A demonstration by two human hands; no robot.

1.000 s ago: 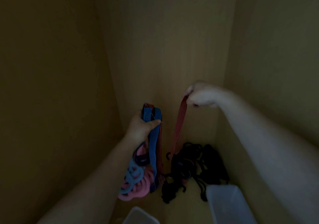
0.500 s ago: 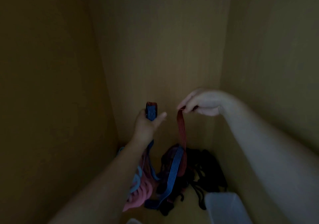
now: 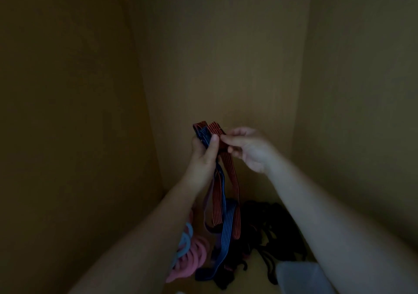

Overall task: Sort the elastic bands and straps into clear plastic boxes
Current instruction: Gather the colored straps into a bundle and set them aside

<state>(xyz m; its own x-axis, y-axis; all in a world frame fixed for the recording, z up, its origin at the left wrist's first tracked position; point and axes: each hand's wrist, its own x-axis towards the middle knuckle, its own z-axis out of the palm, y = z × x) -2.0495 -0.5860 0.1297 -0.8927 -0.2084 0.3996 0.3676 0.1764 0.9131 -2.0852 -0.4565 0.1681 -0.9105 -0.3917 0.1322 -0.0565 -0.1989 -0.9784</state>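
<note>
Red-and-dark striped flat elastic strap (image 3: 230, 176) is pinched near its folded top between thumb and fingertips of the right hand (image 3: 248, 151), at three o'clock of the left hand (image 3: 202, 155). The left hand's curled fingers and thumb grip the fold of a blue striped elastic strap (image 3: 226, 232). Both straps hang toward six o'clock. To do this well, I judge, lay the folds flush and keep the tails untwisted and free of the black tangle of cords (image 3: 278, 230) at five o'clock. Pink and pale-blue soft rings (image 3: 192, 262) sit half hidden behind the left forearm, and I cannot tell whether anything holds them. The clear plastic box (image 3: 298, 278) is cut off at the bottom edge, its contents unreadable in the dim light.
</note>
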